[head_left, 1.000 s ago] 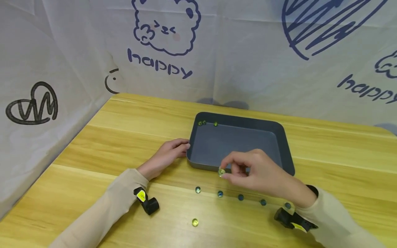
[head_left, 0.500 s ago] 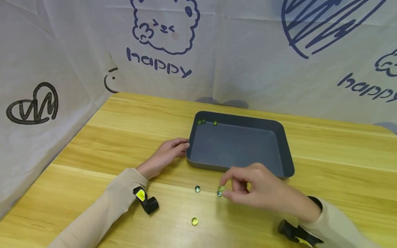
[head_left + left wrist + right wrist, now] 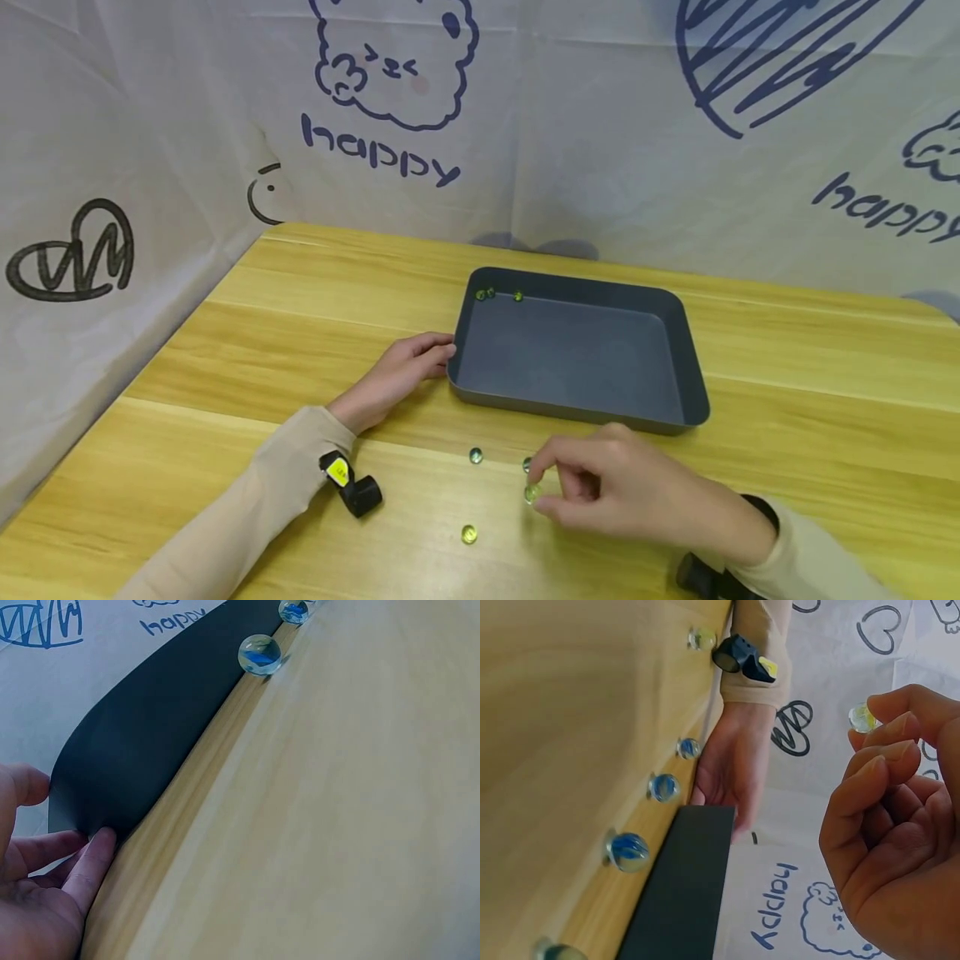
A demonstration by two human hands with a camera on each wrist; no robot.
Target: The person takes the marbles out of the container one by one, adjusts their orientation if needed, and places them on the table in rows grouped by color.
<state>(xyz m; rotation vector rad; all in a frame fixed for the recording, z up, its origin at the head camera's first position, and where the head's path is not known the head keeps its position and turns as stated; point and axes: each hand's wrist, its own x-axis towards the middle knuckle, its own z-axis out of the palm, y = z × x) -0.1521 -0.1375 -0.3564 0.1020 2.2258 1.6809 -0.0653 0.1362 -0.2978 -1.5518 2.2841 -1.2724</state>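
My right hand [image 3: 615, 492] pinches a clear marble with yellow-green in it [image 3: 532, 494] between thumb and forefinger, above the table in front of the pan. In the right wrist view that marble [image 3: 862, 718] shows at the fingertips, the other fingers curled. My left hand [image 3: 401, 371] touches the left side of a dark grey rectangular pan [image 3: 570, 358], its fingers rather straight; the left wrist view has the fingertips against the pan's outer wall [image 3: 142, 750]. Several yellow-green marbles [image 3: 518, 296] lie in the pan's far left part.
A blue marble [image 3: 476, 456] lies before the pan, another [image 3: 527, 464] close to my right fingertips. Several blue marbles [image 3: 628, 851] form a row along the pan's near side, partly hidden by my right hand from above. Nearer lies a yellow marble [image 3: 468, 534]. White printed cloth [image 3: 600, 125] hangs behind.
My right hand has moved from the pan's near rim toward me with the yellow-green marble in its pinch. The left hand stays at the pan; the marbles in it have not moved.
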